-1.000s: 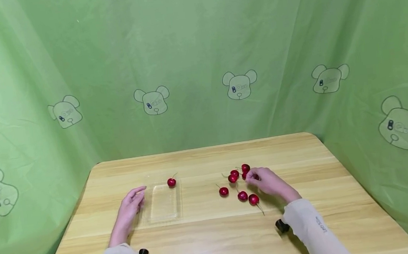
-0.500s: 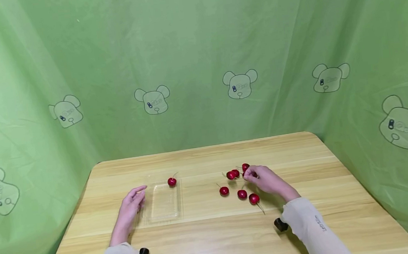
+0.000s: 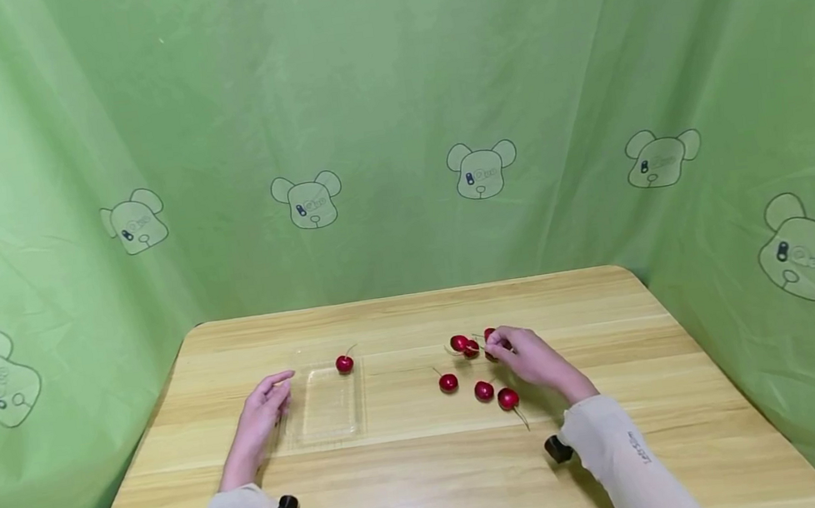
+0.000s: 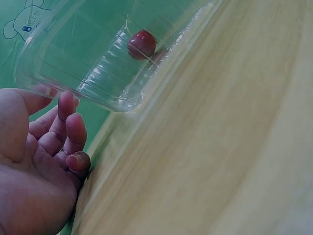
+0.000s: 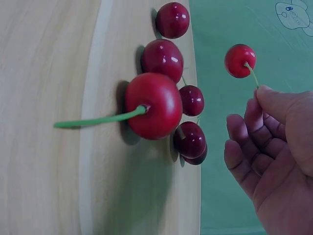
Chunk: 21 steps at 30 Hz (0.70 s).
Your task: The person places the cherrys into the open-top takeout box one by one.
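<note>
8 cherries (image 3: pixel 448 383): 1 in the one clear tray (image 3: pixel 327 406) at left, 6 on the table (image 3: pixel 419 487) at right, 1 hanging by its stem (image 5: pixel 253 75), pinched between right hand (image 3: pixel 532 357) thumb and finger. Left hand (image 3: pixel 261 411) at tray's left rim, fingers loose, slightly bent.

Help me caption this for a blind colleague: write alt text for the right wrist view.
The right hand pinches a red cherry by its stem, against a green cloth backdrop. At picture left, six more cherries, one mostly hidden, lie on a wood-grain tabletop that appears sideways.
</note>
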{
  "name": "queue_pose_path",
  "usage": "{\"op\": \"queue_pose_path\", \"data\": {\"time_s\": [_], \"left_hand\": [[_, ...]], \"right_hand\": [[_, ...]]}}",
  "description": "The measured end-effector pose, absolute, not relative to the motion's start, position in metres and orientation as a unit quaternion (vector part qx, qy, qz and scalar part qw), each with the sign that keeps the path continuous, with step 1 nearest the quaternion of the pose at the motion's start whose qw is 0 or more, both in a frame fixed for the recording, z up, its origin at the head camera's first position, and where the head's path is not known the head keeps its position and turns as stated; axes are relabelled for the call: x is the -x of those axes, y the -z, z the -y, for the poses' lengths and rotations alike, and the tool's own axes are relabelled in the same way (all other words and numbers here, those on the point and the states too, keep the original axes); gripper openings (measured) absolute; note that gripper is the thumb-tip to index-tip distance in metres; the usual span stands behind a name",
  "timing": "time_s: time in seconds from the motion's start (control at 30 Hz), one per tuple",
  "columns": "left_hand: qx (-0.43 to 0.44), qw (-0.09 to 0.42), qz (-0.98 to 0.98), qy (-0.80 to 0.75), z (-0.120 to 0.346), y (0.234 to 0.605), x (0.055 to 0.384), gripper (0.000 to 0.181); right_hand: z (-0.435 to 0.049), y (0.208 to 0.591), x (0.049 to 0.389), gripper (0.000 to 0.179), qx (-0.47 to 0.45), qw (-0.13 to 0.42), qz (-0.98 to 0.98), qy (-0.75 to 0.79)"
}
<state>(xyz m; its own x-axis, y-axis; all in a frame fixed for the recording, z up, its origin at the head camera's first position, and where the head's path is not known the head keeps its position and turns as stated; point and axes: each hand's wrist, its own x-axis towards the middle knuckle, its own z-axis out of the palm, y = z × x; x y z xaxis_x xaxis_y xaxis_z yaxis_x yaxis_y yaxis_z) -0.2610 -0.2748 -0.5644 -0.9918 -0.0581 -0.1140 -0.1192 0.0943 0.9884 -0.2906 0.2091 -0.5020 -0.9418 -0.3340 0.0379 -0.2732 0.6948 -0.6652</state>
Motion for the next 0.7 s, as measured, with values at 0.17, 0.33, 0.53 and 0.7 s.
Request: {"op": "queue_pose_path", "data": {"time_s": [0.17, 0.33, 0.53, 0.7], "left_hand": [[0.062, 0.024, -0.740, -0.670, 0.274, 0.564, 0.261, 0.042], [0.059, 0.022, -0.740, -0.669, 0.274, 0.564, 0.260, 0.042], [0.051, 0.012, -0.745, -0.665, 0.275, 0.565, 0.260, 0.042], [0.044, 0.008, -0.745, -0.665, 0.274, 0.566, 0.260, 0.042]], "right_hand": [[-0.205, 0.500, 0.292, 0.019, 0.170, 0.030, -0.919, 0.354], [-0.200, 0.498, 0.293, 0.020, 0.172, 0.029, -0.917, 0.359], [-0.194, 0.495, 0.293, 0.022, 0.162, 0.037, -0.914, 0.371], [-0.187, 0.493, 0.293, 0.022, 0.161, 0.042, -0.913, 0.373]]}}
